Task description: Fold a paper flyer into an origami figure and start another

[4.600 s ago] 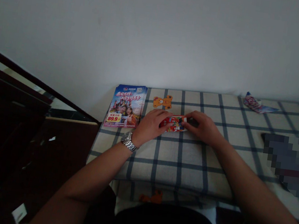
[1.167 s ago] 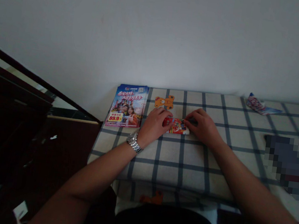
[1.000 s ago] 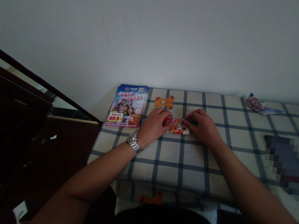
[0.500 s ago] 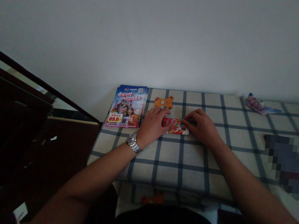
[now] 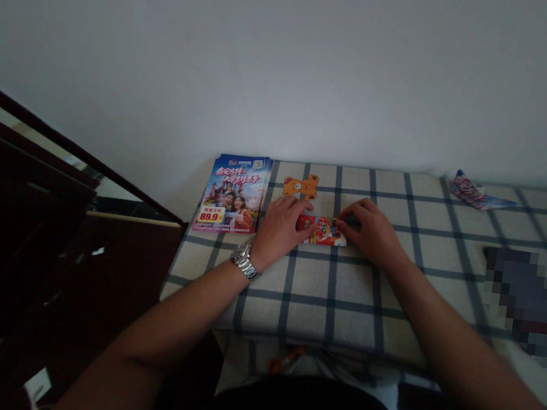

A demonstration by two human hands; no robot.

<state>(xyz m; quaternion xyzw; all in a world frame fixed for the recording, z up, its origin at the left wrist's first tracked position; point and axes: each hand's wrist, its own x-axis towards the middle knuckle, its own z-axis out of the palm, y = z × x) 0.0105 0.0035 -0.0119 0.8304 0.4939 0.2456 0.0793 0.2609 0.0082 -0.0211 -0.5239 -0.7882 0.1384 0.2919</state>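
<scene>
A small folded flyer (image 5: 324,230), mostly red with colourful printing, lies on the checked tablecloth between my hands. My left hand (image 5: 283,228), with a metal watch at the wrist, grips its left end, the thumb on top and part of the paper hidden beneath. At the upper right corner, my right hand (image 5: 365,229) pinches the paper between thumb and fingertips. A stack of flyers (image 5: 231,194) with a blue and pink top sheet lies just left of my left hand.
A folded paper shape (image 5: 476,193) rests near the wall at the back right. The table (image 5: 343,285) also bears a dark, pixelated object (image 5: 526,299) at the right. Dark wooden furniture (image 5: 12,238) stands at the left, and the wall (image 5: 321,70) borders the table's back edge.
Both hands stay almost still on the folded flyer. The view has shifted very slightly.
</scene>
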